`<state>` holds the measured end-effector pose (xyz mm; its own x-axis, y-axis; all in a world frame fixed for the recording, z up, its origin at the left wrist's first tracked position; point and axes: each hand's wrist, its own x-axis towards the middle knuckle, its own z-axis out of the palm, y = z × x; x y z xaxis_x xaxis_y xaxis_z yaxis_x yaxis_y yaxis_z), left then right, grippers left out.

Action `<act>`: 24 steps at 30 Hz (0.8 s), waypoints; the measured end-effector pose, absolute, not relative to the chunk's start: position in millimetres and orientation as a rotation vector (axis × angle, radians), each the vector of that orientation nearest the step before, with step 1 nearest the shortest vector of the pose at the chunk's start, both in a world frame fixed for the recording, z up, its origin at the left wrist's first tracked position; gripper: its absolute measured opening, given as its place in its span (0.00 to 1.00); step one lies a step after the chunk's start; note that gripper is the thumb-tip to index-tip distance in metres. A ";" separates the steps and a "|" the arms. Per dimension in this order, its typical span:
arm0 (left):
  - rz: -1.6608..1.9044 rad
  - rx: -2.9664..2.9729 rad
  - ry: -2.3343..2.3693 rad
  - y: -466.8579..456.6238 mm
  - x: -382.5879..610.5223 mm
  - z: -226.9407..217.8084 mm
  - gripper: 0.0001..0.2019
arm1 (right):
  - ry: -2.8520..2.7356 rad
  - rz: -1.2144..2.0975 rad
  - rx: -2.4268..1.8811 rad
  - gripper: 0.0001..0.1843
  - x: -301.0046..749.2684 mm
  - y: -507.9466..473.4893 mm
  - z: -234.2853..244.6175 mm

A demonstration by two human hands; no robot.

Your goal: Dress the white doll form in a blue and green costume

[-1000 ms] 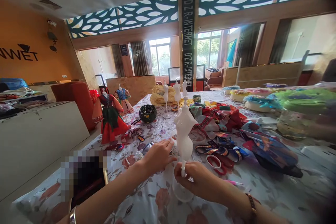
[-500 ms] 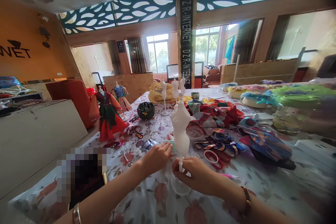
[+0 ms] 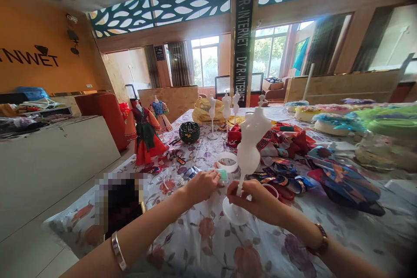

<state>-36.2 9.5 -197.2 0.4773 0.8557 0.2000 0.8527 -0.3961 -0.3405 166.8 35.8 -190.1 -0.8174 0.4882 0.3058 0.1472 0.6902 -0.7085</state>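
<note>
Mannequin (image 3: pixel 250 143), glossy white with a small knob on top, rises out of the right grip (image 3: pixel 250 195), which is closed around its thin stem just below the hips. The torso is above the fingers, leaning to the right at its top, and the round base (image 3: pixel 236 213) shows beneath the hand, close to or on the flower-patterned counter (image 3: pixel 182 243); whether it sits flat I cannot tell.

The right forearm comes in from the lower right, a dark bracelet (image 3: pixel 322 239) at its wrist, the back of the hand turned up and the fingers curled inward. The left arm crosses from the lower left with a metal bangle (image 3: pixel 119 250) and reaches a little further forward. The left grip (image 3: pixel 202 185) lies palm down, fingers close together, tips at a small green piece (image 3: pixel 222 174) to the left of the stem; whether they pinch it cannot be told. A white ring (image 3: pixel 227 163) lies just beyond that piece, and red scissor handles (image 3: pixel 286 195) lie beyond the right hand, partly hidden by it.
</note>
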 end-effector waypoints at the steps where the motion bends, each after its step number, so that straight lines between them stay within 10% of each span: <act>1: -0.021 -2.318 -1.455 9.7 -38.5 -195.9 0.12 | -2.381 0.994 -0.500 0.09 167.4 36.6 -189.3; 24: -0.003 -2.014 -2.043 91.1 -121.0 -170.0 0.16 | -2.317 0.985 -0.724 0.04 138.6 20.2 -212.0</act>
